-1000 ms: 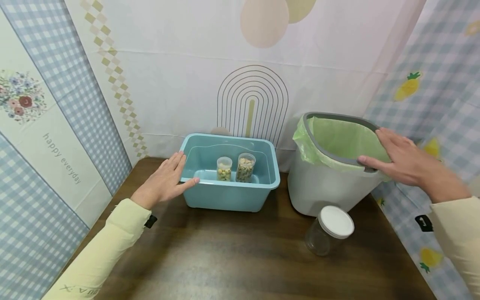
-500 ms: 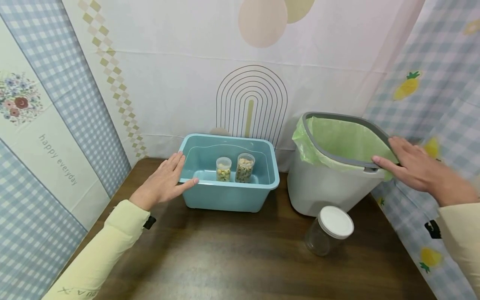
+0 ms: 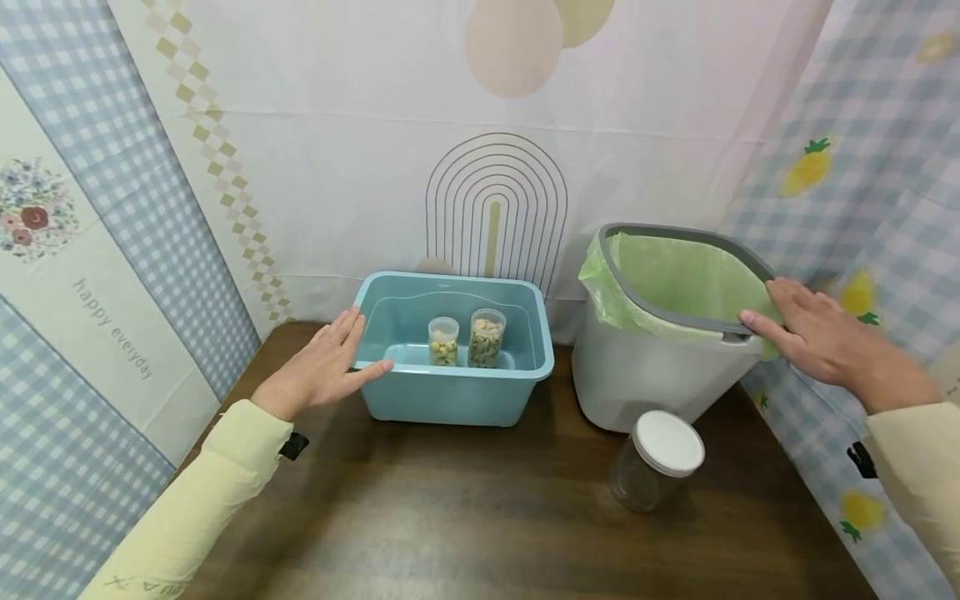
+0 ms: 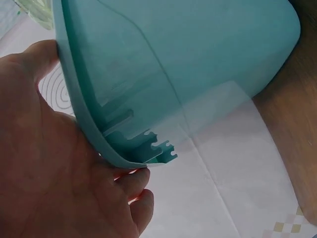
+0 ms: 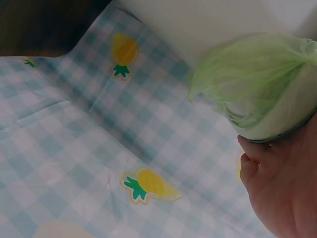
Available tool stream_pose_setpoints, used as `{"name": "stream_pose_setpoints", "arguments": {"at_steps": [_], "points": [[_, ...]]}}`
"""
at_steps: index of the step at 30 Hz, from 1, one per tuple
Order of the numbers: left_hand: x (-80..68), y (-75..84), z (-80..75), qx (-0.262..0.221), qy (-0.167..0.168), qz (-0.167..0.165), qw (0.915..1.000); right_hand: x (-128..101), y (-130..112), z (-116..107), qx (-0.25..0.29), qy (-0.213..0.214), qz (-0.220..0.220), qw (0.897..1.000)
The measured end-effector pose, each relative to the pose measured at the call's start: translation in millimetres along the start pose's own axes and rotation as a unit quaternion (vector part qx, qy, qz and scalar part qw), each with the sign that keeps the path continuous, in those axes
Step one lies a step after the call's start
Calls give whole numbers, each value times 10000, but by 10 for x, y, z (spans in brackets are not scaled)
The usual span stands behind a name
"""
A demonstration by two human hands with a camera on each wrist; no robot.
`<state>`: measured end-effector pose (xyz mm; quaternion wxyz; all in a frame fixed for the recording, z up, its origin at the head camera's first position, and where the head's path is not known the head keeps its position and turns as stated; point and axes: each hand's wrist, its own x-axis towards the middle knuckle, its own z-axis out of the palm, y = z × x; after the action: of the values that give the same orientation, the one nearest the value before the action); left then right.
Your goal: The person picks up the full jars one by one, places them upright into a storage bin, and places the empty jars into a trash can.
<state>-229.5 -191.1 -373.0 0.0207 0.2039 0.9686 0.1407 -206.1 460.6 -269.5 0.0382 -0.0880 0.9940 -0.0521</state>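
My left hand (image 3: 321,371) rests on the left rim of a blue plastic tub (image 3: 450,396), fingers straight and thumb spread along the front edge. In the left wrist view, its fingertips (image 4: 141,198) lie against the outside of the rim. Inside the tub stand two small clear containers: a shorter one (image 3: 443,350) with yellowish pieces and a taller one (image 3: 486,346) with pale and greenish pieces. My right hand (image 3: 828,342) lies flat on the right end of the grey rim of a white trash bin (image 3: 637,375), its thumb at the front.
A light green bag (image 3: 682,271) lines the bin and folds over its rim. In front of the bin, a clear jar (image 3: 633,479) with a white lid (image 3: 669,443) stands on the dark wooden table (image 3: 450,508). Patterned cloth (image 3: 337,183) hangs behind and at both sides.
My right hand has slid outward along the bin's rim, then stayed about there. My left hand keeps its place on the tub. The head view has shifted slightly.
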Motion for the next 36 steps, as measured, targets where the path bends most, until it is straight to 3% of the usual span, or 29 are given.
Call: {"name": "stream_pose_setpoints", "arguments": {"at_steps": [7, 13, 18, 24, 30, 36], "points": [[57, 39, -159, 75, -196, 22, 9998, 18, -1, -19, -47, -26, -10, 10000], [157, 218, -297, 258, -316, 301, 9987, 7, 18, -10, -67, -36, 16, 10000], [249, 530, -390, 225, -257, 812, 9961, -17, 23, 1, -59, -50, 47, 10000], [376, 1033, -429, 209, -335, 1359, 9899, -29, 35, 7, -77, -64, 78, 9999], [495, 1491, -384, 163, -521, 1899, 9803, -14, 42, 15, -50, -46, 53, 10000], [601, 1822, -245, -14, -777, 2314, 9697, 11, 23, 16, 3, -34, 16, 10000]]}}
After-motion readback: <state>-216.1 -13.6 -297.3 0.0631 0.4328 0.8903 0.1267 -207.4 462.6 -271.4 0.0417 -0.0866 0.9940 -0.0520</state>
